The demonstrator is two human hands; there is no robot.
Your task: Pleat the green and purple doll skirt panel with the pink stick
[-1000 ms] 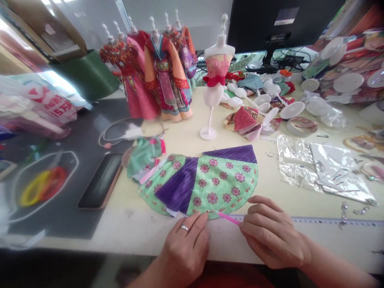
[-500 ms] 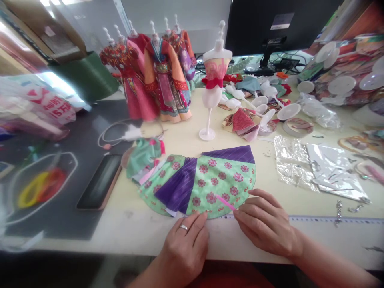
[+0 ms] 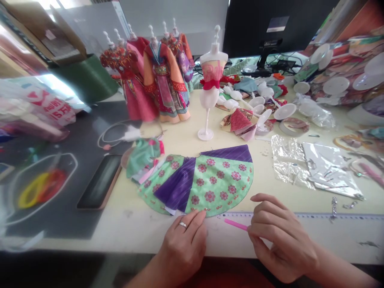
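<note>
A small doll skirt [image 3: 216, 184] lies spread on the table, with light green flowered panels and dark purple striped ones. My left hand [image 3: 186, 240], wearing a ring, rests its fingertips on the skirt's lower edge; its thumb is hidden. To the right of it, my right hand [image 3: 279, 236] pinches a thin pink stick [image 3: 235, 224] between thumb and fingers. The stick points left, just below the skirt's hem and apart from the cloth. A ruler strip [image 3: 324, 216] runs along the table past the right hand. Touching the skirt's left side is a crumpled green-and-pink cloth piece [image 3: 147, 154].
Behind the skirt stands a white doll bust [image 3: 209, 98], with several dressed doll stands [image 3: 163, 80] to its left. A phone [image 3: 100, 182] lies on the dark mat at left. Clear plastic packets [image 3: 333, 168], a tape roll [image 3: 294, 126] and a small chain [image 3: 334, 209] lie at right.
My right hand has drawn back to the right and down, taking the pink stick off the skirt to below its hem. My left hand stays at the skirt's edge.
</note>
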